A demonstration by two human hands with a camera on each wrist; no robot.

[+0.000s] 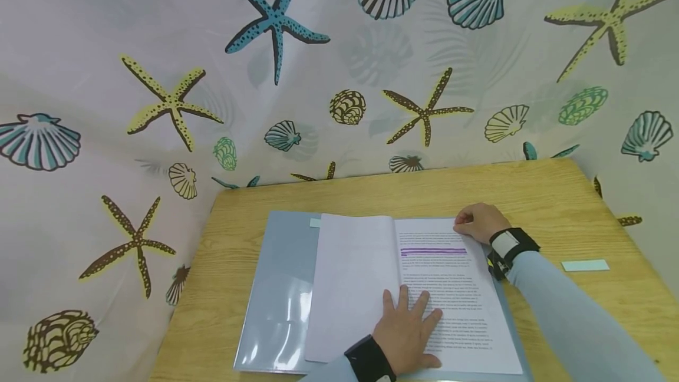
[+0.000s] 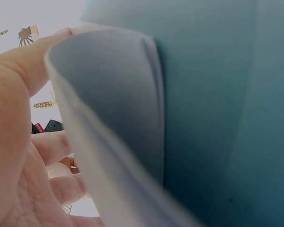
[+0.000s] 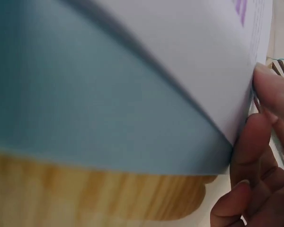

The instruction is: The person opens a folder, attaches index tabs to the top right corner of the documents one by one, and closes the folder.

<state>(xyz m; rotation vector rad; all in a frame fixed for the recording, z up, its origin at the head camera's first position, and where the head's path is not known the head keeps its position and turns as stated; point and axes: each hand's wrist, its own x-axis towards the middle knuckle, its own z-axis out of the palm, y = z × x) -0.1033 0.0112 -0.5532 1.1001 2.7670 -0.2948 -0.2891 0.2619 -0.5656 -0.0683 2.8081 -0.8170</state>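
Observation:
A stack of printed pages [image 1: 451,293] lies open on a light blue folder [image 1: 281,270], with a blank page [image 1: 352,287] turned over on the left. Purple highlighted lines [image 1: 432,251] cross the upper text. My left hand [image 1: 407,330] rests on the lower pages, fingers spread, near the fold; in the left wrist view a curled sheet [image 2: 113,90] stands beside its palm. At the top right corner, my right hand [image 1: 481,223] pinches the printed page between thumb and finger. The right wrist view shows thumb and fingertips [image 3: 255,137] right at that corner.
A pale green strip [image 1: 585,265] lies on the wooden table [image 1: 562,205] to the right of the right forearm. A similar tab [image 1: 315,223] shows at the folder's top edge. A curtain with starfish and shells [image 1: 339,58] hangs behind the table.

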